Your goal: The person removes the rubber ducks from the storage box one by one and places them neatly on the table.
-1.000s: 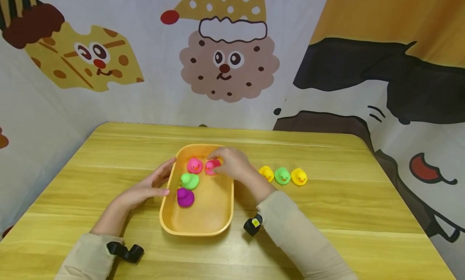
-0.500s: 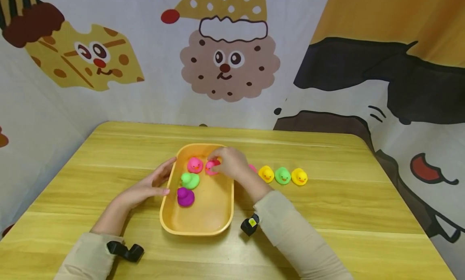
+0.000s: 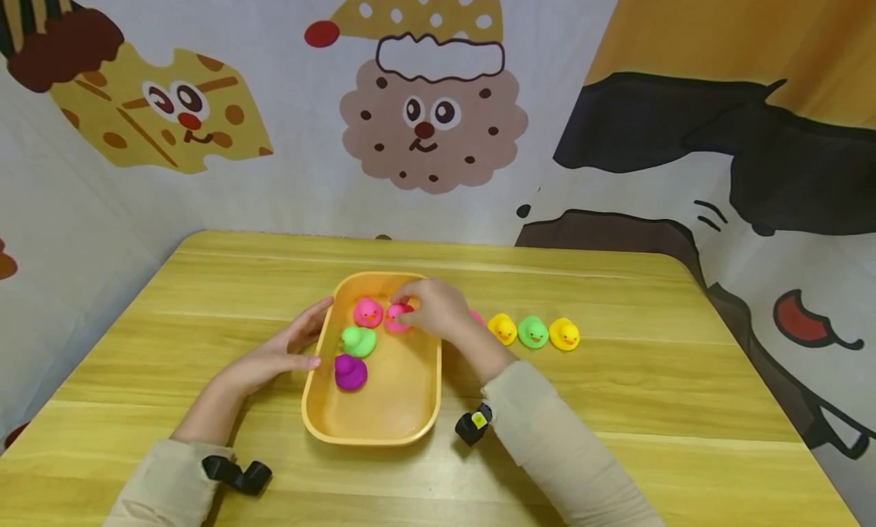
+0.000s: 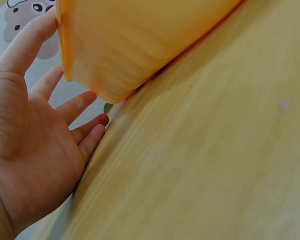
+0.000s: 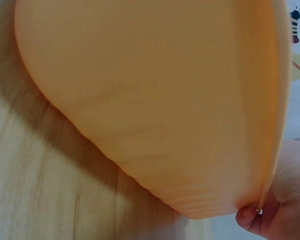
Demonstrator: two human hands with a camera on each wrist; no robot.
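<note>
In the head view my right hand (image 3: 433,308) reaches over the far right of an orange plastic tray (image 3: 372,440). Its thumb and fingers pinch a pink toy duck (image 3: 394,319), partly covered by them. Left of that sit another pink duck (image 3: 368,312), a green duck (image 3: 360,342) and a purple duck (image 3: 351,373), in a column inside the tray. My left hand (image 3: 290,346) touches the tray's left side with its fingers spread. The left wrist view shows the thumb at the rim and the other fingers extended near the tray wall (image 4: 140,45).
On the wooden table (image 3: 650,390), right of the tray, stands a row: a pink duck (image 3: 477,316) half hidden by my right arm, a yellow duck (image 3: 503,328), a green duck (image 3: 532,332) and another yellow duck (image 3: 564,334). A cartoon-printed cloth (image 3: 287,200) hangs behind the table.
The pinched pink duck has shifted slightly left in the tray. My right forearm has moved a little, and part of a pink duck in the table row now shows. The left hand stays put.
</note>
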